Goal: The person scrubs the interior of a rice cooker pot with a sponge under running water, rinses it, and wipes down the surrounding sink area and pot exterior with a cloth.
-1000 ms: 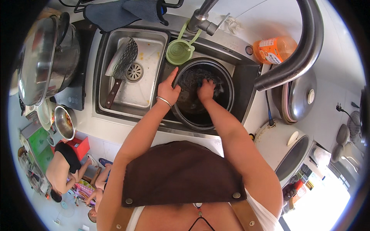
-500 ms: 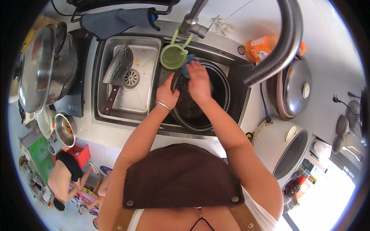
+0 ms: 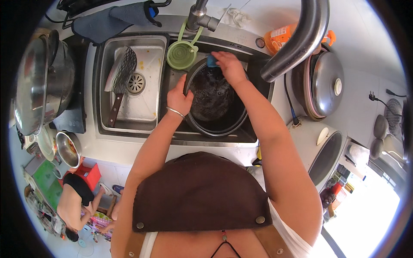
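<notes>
A round black pot (image 3: 236, 112) stands in the right-hand sink basin with some water moving in its bottom. My left hand (image 3: 180, 98) is closed on the pot's left rim, the thumb towards the inside. At the far rim, my right hand (image 3: 230, 66) presses a blue scrubbing pad (image 3: 211, 60) against the pot. The pad is partly covered by the fingers, so its exact kind is unclear. A green strainer (image 3: 182, 55) hangs from the tap base just beyond the left rim.
The left basin (image 3: 148, 109) holds a cleaver (image 3: 115, 110) with a wooden handle. A curved metal tap (image 3: 297, 43) arches over the right side. Pot lids (image 3: 329, 86) and an orange bottle (image 3: 279, 38) stand at the right. Another person (image 3: 75, 202) sits low at the left.
The view has shifted slightly, moving the sink up and left. My right hand has moved along the pot's far rim with the pad. My left hand stays on the left rim.
</notes>
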### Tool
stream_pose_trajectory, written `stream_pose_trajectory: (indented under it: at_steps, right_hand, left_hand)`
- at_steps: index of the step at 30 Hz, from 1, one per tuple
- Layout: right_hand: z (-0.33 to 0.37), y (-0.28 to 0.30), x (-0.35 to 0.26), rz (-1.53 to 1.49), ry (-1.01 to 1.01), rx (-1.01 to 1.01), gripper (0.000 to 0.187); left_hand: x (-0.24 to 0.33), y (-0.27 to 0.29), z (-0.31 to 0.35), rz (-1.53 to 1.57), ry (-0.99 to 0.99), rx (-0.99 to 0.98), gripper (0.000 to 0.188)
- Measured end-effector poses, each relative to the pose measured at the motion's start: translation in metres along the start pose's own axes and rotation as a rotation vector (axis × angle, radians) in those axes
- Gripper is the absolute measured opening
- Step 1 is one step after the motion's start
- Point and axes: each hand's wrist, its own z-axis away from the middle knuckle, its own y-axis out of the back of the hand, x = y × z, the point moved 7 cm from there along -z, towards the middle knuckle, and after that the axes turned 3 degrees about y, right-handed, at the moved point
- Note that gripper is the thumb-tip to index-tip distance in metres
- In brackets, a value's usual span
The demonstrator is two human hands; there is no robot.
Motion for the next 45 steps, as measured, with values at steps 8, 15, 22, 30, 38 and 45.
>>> stream_pose_trajectory:
  at_steps: [8, 15, 22, 30, 38, 45]
  right_hand:
    - [0.126, 0.032, 0.049, 0.522, -0.547, -0.343, 0.046]
    - [0.22, 0.007, -0.026, 0.598, -0.771, -0.466, 0.054]
    - [0.165, -0.041, -0.122, 0.315, -0.401, -0.861, 0.016]
    - [0.116, -0.078, -0.018, 0.403, -0.486, -0.798, 0.02]
    - [0.121, -0.106, 0.072, 0.256, -0.86, -0.35, 0.018]
    - [0.107, -0.184, -0.038, -0.261, -0.37, -0.421, 0.023]
  left_hand:
    - [-0.021, 0.005, 0.014, 0.057, 0.117, 0.079, 0.05]
    - [-0.031, 0.006, 0.026, 0.277, 0.214, 0.205, 0.041]
    - [-0.023, -0.002, 0.029, 0.283, 0.207, 0.186, 0.042]
    - [-0.021, 0.012, 0.029, 0.111, 0.241, 0.152, 0.051]
    - [-0.039, 0.005, 0.041, 0.076, 0.271, 0.102, 0.052]
    - [-0.03, 0.006, 0.035, 0.024, 0.228, 0.08, 0.053]
